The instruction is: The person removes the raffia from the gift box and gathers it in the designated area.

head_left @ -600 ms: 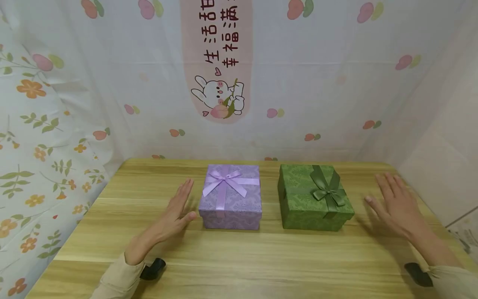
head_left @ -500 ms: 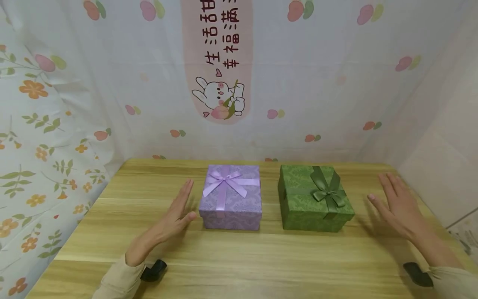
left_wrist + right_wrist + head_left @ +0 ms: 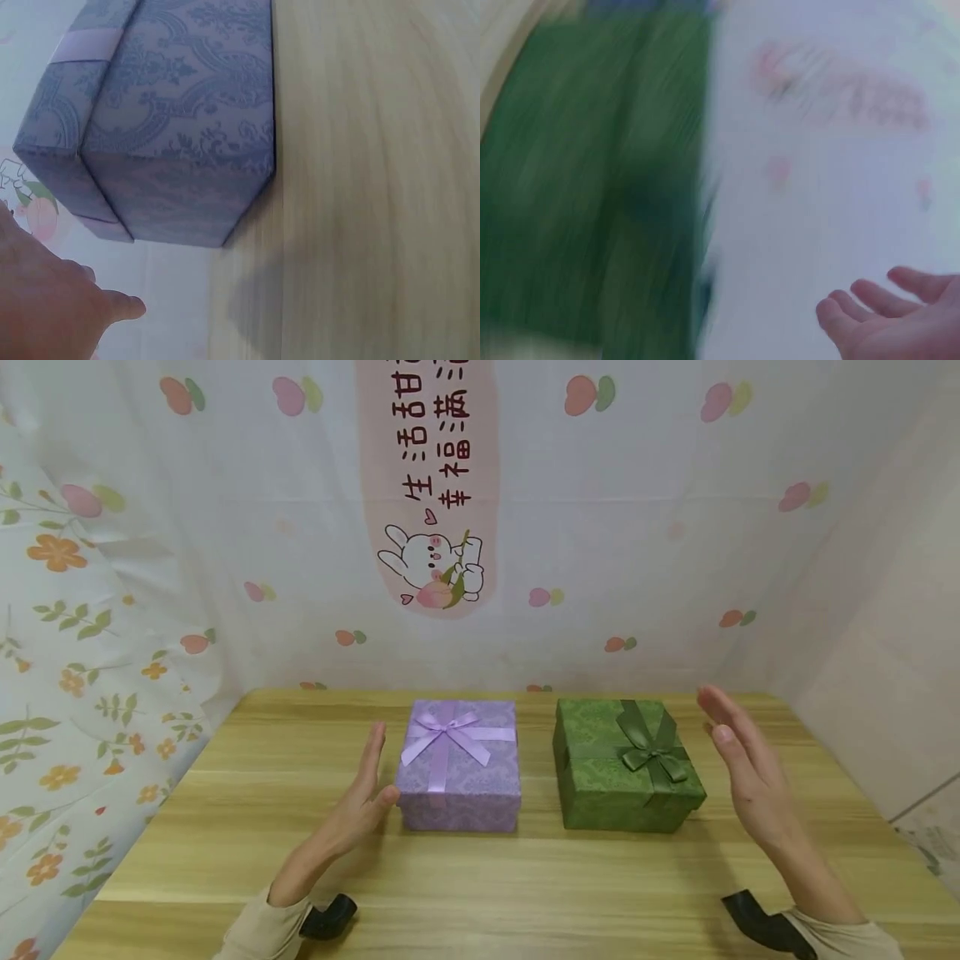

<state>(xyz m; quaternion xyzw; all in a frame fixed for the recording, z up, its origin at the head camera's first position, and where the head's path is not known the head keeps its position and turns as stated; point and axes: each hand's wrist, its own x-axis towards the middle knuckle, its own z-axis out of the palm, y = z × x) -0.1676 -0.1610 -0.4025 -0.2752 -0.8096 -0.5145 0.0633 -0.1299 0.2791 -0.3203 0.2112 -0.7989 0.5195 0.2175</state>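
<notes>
A purple gift box (image 3: pixel 459 810) with a lilac ribbon bow (image 3: pixel 447 733) sits closed on the table. To its right stands a green gift box (image 3: pixel 626 806) with a dark green bow (image 3: pixel 654 754), also lidded. My left hand (image 3: pixel 352 817) is just left of the purple box, fingers straight and thumb toward its corner. The left wrist view has a gap between that hand (image 3: pixel 49 300) and the box (image 3: pixel 180 105). My right hand (image 3: pixel 757 785) hovers right of the green box, fingers extended, holding nothing. The right wrist view is blurred over the green box (image 3: pixel 570 180).
The wooden table (image 3: pixel 450 902) runs back to a white printed curtain (image 3: pixel 637 568). A floral curtain (image 3: pixel 82 693) hangs along the left side. Black wrist mounts (image 3: pixel 328 917) are on both forearms.
My right hand has risen and swung left, closer to the green box. The left hand has shifted slightly right toward the purple box. Both boxes stay in place; the head view has shifted slightly.
</notes>
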